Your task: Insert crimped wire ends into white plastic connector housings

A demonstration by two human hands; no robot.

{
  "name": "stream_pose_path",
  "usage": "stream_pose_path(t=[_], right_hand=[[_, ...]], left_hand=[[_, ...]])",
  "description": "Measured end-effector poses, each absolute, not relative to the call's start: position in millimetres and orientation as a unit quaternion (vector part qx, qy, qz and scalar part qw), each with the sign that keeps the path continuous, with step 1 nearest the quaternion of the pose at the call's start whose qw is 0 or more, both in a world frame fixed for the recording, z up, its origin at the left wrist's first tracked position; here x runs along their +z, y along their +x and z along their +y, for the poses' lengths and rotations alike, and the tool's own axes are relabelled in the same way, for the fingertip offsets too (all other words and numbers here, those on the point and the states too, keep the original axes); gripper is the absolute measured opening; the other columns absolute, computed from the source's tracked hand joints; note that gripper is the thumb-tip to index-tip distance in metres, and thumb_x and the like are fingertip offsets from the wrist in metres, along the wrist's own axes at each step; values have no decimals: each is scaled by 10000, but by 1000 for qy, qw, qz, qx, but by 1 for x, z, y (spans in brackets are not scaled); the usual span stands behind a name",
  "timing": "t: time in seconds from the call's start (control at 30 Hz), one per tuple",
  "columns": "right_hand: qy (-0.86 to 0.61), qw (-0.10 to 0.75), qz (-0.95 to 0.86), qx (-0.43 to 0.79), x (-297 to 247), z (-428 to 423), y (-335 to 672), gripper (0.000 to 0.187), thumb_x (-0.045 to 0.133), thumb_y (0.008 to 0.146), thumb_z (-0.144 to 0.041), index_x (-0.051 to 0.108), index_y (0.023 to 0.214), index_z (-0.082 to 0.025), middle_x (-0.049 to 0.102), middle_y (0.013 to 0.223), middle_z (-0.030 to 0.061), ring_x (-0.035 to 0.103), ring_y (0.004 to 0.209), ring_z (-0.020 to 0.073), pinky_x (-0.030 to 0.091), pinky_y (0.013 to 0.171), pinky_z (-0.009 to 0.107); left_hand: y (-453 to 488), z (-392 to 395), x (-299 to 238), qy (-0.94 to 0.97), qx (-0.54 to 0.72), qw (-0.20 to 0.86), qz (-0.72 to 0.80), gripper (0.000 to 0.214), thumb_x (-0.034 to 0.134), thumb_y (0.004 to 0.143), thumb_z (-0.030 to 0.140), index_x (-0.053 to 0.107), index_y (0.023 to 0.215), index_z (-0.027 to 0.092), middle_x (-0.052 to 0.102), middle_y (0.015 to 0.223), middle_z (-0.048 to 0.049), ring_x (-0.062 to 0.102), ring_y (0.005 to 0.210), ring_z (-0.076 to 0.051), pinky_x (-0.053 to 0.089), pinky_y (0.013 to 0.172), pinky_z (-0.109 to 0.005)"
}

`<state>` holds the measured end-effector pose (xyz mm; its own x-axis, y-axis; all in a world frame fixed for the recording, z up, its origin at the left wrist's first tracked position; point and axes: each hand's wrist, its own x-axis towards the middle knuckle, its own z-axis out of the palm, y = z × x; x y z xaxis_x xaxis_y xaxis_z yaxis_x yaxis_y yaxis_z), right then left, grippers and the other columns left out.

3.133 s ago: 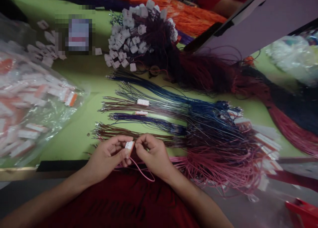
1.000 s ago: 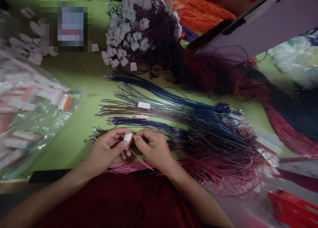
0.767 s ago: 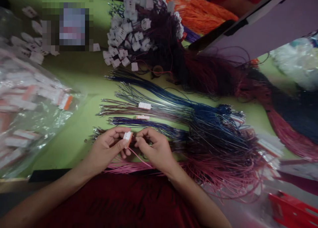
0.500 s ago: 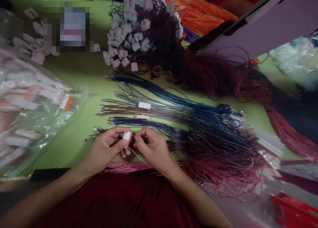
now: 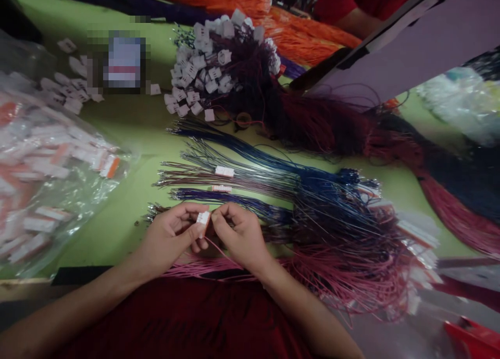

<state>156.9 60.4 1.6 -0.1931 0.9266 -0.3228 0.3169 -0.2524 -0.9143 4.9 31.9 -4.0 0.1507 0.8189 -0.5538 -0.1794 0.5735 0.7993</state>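
The left hand (image 5: 174, 236) has its thumb and forefinger clamped on a white-and-orange connector (image 5: 202, 221), tilted, in front of the person's chest. A pink wire (image 5: 219, 248) runs from its lower end toward the right hand (image 5: 240, 234), whose thumb and forefinger are pressed together just beside the connector's orange side; I cannot tell what lies between them. Just beyond the hands are purple wires (image 5: 207, 195), then brown wires (image 5: 183, 174), grey wires (image 5: 199, 148) and blue wires (image 5: 224, 136). Two loose connectors (image 5: 224, 171) lie among these. Pink wires (image 5: 351, 270) spread to the right. A clear bag (image 5: 94, 192) of connectors lies at the left on the green table (image 5: 136, 127). Farther off are a heap of white housings (image 5: 191, 72), orange wires (image 5: 308, 33) and another person's arm (image 5: 359, 23).
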Motion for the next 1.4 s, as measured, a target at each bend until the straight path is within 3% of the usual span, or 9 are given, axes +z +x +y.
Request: stream_pose_path(t=[0.17, 0.4, 0.53, 0.63, 0.73, 1.0, 1.4], right_hand=[[-570, 294, -535, 551, -2, 65, 162, 146, 524, 775, -250, 526, 646, -180, 581, 577, -23, 530, 539, 95, 436, 545, 204], [-561, 249, -603, 509, -7, 76, 176, 176, 503, 833, -229, 548, 670, -179, 581, 578, -33, 517, 520, 89, 408, 520, 195], [-581, 248, -735, 247, -15, 100, 197, 173, 495, 879, -225, 642, 802, -177, 647, 749, 29, 563, 696, 142, 416, 664, 264], [-567, 147, -808, 61, -26, 114, 205, 148, 524, 849, -143, 655, 786, -172, 632, 794, 65, 533, 785, 190, 354, 697, 314], [-550, 68, -832, -9, -34, 118, 204, 146, 546, 833, -111, 640, 738, -171, 598, 765, 62, 488, 774, 202, 298, 673, 324], [-533, 69, -843, -3, -32, 110, 203, 146, 542, 863, -131, 640, 763, -175, 599, 767, 48, 475, 768, 188, 274, 693, 325], [-528, 94, -844, -8, -33, 121, 200, 113, 545, 855, -130, 647, 821, -167, 626, 860, 59, 489, 839, 196, 290, 725, 326]], left_hand=[[10, 42, -7, 291, 361, 706, 535, 317, 671, 758, 260, 558, 1030, 143, 673, 703, -3, 648, 577, -134, 529, 528, -249], [14, 50, -12, 271, 357, 712, 541, 329, 692, 725, 278, 550, 988, 141, 657, 705, 5, 647, 548, -138, 532, 522, -263], [11, 51, -15, 256, 345, 720, 545, 360, 673, 749, 304, 524, 1038, 151, 652, 734, 5, 655, 570, -143, 514, 518, -255], [8, 54, -14, 245, 334, 727, 547, 522, 661, 761, 316, 442, 1212, 171, 634, 689, 32, 655, 566, -152, 496, 514, -256], [7, 56, -11, 238, 312, 741, 544, 690, 658, 765, 334, 323, 1344, 166, 620, 653, 46, 639, 539, -149, 475, 505, -254], [3, 49, -17, 234, 304, 752, 537, 667, 662, 759, 370, 376, 1304, 112, 601, 646, 31, 615, 516, -140, 442, 480, -244], [2, 52, -14, 208, 338, 760, 514, 722, 655, 781, 321, 294, 1390, 177, 610, 681, 32, 643, 561, -151, 477, 526, -260]])
